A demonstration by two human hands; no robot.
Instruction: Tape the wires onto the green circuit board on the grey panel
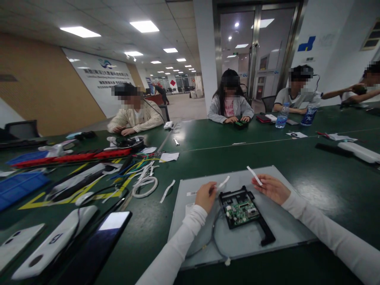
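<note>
A short white strip [224, 182] sticks out from the closed fingers of my left hand [207, 196], at the left of a black bracket. Across from it, my right hand [271, 187] pinches a second white strip [254, 175] between thumb and fingers. Between and below both hands lies the black plastic bracket [266, 232], with a green circuit board [242, 211] set in it. Under the bracket is a flat grey panel [285, 221]. A thin grey cable [214, 233] runs from the bracket's left side towards the panel's near edge.
Another loose white strip [168, 191] and a white cable coil [145, 187] lie left of the panel. Further left are a phone [101, 245], white casings [56, 241] and blue trays [22, 189]. Several people sit across the green table [204, 136]; bottles [282, 116] stand there.
</note>
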